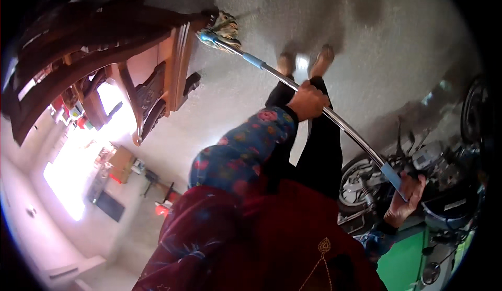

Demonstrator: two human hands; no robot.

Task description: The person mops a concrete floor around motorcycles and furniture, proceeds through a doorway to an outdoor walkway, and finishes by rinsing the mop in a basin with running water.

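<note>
A mop with a shiny metal shaft (348,129) and blue sleeves runs slantwise across the view. Its stringy head (224,29) rests on the grey speckled floor (251,97), against the corner of carved wooden furniture (172,61). My left hand (308,101), in a floral sleeve, is closed around the middle of the shaft. My right hand (405,199) grips the blue upper end of the handle (393,178). My two bare feet (303,63) stand on the floor just beyond the left hand.
Dark carved wooden furniture fills the upper left. A parked motorcycle (366,178) stands at the right, close to my right hand, with a green surface (402,262) below it. A bright doorway (78,160) glares at the left. My red garment (251,238) covers the lower middle.
</note>
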